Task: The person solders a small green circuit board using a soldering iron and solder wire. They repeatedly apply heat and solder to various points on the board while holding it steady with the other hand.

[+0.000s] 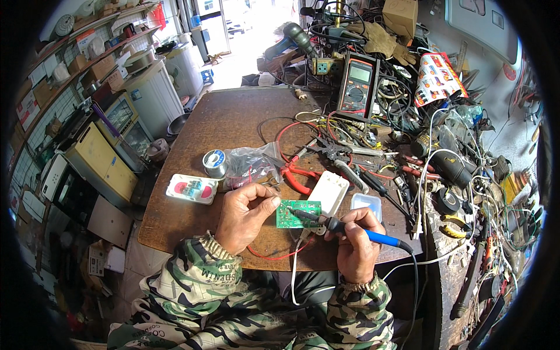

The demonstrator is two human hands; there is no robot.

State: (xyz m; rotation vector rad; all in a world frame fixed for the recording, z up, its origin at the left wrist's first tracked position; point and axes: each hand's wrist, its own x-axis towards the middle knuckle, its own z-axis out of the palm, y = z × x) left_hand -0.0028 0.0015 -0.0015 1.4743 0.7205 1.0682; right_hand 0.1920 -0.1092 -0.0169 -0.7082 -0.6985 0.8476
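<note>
Sleeves (192,286) frame likely soldering: right hand (357,245) grips the iron (382,238), left hand (245,216) pinched, contents unclear, the board (289,222) next needing steadiness.

circuit board (290,222): smooth | soldering-iron handle (382,238): plastic | bag (251,165): glossy plastic | tabletop (233,119): scuffed wood

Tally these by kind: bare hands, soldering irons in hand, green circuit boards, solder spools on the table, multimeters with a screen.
Bare hands (left hand, right hand): 2
Held soldering iron: 1
Green circuit board: 1
Solder spool: 1
Multimeter: 1
Total: 6
</note>
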